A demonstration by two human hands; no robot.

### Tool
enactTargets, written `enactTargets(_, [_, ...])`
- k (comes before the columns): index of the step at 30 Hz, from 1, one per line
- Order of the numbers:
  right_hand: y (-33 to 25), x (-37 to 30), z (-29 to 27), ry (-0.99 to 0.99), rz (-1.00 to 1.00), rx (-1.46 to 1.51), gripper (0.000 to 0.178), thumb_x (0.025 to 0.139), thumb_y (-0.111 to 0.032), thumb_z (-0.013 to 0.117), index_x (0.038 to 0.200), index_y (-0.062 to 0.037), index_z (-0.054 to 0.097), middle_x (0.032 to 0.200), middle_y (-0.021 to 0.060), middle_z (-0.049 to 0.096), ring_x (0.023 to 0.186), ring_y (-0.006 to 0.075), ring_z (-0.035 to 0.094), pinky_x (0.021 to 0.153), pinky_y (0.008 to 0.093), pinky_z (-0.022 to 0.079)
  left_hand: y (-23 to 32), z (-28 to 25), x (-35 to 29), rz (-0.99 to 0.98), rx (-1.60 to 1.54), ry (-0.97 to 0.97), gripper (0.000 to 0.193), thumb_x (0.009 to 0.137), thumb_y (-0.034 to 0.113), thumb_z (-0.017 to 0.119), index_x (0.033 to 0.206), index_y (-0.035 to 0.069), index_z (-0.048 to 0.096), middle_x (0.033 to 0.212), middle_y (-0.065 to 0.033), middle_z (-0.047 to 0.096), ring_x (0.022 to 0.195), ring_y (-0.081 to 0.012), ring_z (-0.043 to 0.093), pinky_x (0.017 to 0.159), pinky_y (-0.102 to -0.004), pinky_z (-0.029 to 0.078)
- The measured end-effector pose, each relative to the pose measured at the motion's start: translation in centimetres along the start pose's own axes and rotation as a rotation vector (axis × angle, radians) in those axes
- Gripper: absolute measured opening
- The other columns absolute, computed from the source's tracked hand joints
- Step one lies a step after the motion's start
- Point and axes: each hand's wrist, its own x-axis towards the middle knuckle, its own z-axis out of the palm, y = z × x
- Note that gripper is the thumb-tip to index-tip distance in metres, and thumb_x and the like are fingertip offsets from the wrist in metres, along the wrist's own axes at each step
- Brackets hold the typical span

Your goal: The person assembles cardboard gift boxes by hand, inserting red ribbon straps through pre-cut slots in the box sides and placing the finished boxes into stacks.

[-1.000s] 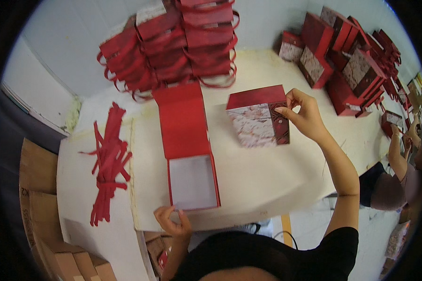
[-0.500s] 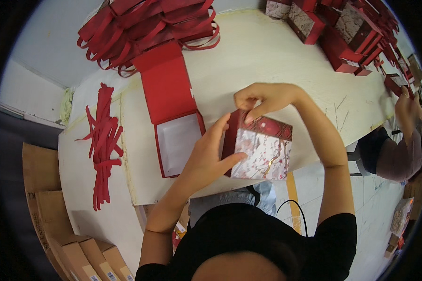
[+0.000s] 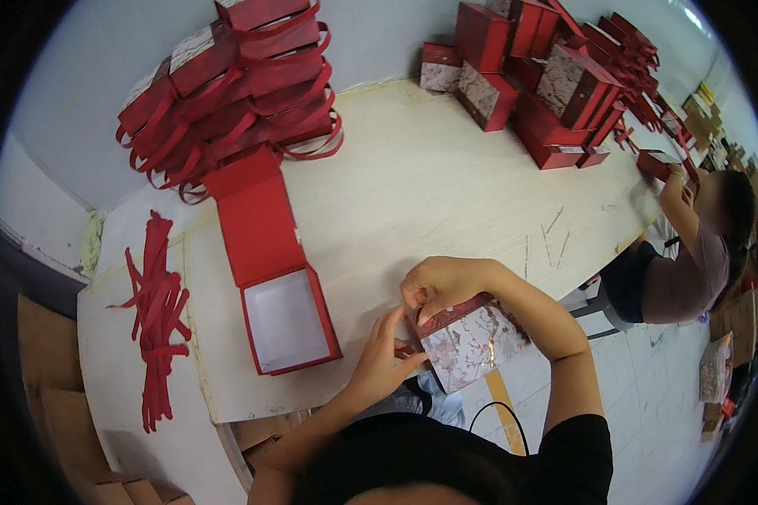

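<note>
A gift box, dark red with a white blossom-print lid, is tilted at the table's near edge between my hands. My left hand grips its left side, thumb toward the front and fingers stretched along the edge. Curled over the upper left corner, my right hand has its thumb pressed on the dark red band; whatever lies under the bent fingers is hidden. To the left, an open red box with a white inside lies with its lid folded back, apart from both hands.
A bundle of red ribbons lies at the left. Stacked red boxes with ribbon handles stand at the back left, more red boxes at the back right. Another person sits at the right, holding a box. Cardboard cartons stand lower left.
The whole view has shifted, so the table and its boxes appear lower and more of the right side shows. Both my hands stay on the gift box, which now looks more tilted.
</note>
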Motion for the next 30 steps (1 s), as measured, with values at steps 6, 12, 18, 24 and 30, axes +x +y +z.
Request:
enactTargets(6, [-4.2, -3.4, 2.7, 0.568, 0.041, -0.820, 0.033, 0.065, -0.028, 0.076, 0.081, -0.0060, 0.058, 0.086, 0.0090, 0.059, 0.082, 0.0287, 0.056, 0.070, 0.0389, 0.044, -2.4, 1.5, 0.4, 0.140, 0.075, 0.170, 0.047, 0.070, 0.011, 0.076, 0.107, 0.000, 0.050, 0.106, -0.0143, 0.047, 0.075, -0.0215, 0.056, 0.065, -0.0313, 0.048])
enactTargets(12, [-3.7, -10.6, 14.4, 1.571, 0.295, -0.588, 0.023, 0.069, -0.010, 0.067, 0.080, -0.0002, 0.049, 0.075, 0.0129, 0.047, 0.069, 0.0283, 0.046, 0.061, 0.0338, 0.036, -2.2, 2.3, -1.2, 0.158, 0.190, 0.180, 0.033, 0.068, 0.015, 0.078, 0.086, 0.003, 0.054, 0.085, -0.0101, 0.053, 0.074, -0.0238, 0.055, 0.064, -0.0339, 0.046])
enactTargets(18, [-0.4, -8.7, 21.6, 1.826, 0.275, 0.064, 0.034, 0.093, -0.033, 0.039, 0.098, 0.0007, 0.040, 0.091, 0.0050, 0.041, 0.080, 0.0161, 0.040, 0.077, 0.0273, 0.034, -2.5, 2.7, -1.9, 0.396, 0.203, 0.225, 0.031, 0.071, 0.019, 0.075, 0.079, 0.001, 0.051, 0.076, -0.0122, 0.048, 0.068, -0.0286, 0.051, 0.059, -0.0367, 0.042])
enactTargets(24, [0.4, -6.5, 20.0, 1.576, 0.405, -0.184, 0.037, 0.095, -0.032, 0.036, 0.091, 0.0028, 0.047, 0.079, 0.0132, 0.046, 0.075, 0.0214, 0.044, 0.068, 0.0317, 0.037, -3.0, 2.3, -3.8, 0.356, 0.242, 0.305, 0.033, 0.074, 0.020, 0.071, 0.073, 0.003, 0.043, 0.069, -0.0136, 0.044, 0.063, -0.0308, 0.047, 0.056, -0.0389, 0.040])
enactTargets(30, [-0.5, -5.6, 17.6, 1.393, 0.367, -0.206, 0.044, 0.094, -0.038, 0.036, 0.077, 0.0014, 0.043, 0.064, 0.0096, 0.036, 0.056, 0.0179, 0.034, 0.051, 0.0317, 0.029, -2.1, -0.3, -4.2, 0.269, 0.164, 0.362, 0.031, 0.074, 0.015, 0.072, 0.075, 0.002, 0.044, 0.069, -0.0142, 0.045, 0.061, -0.0317, 0.047, 0.055, -0.0378, 0.039])
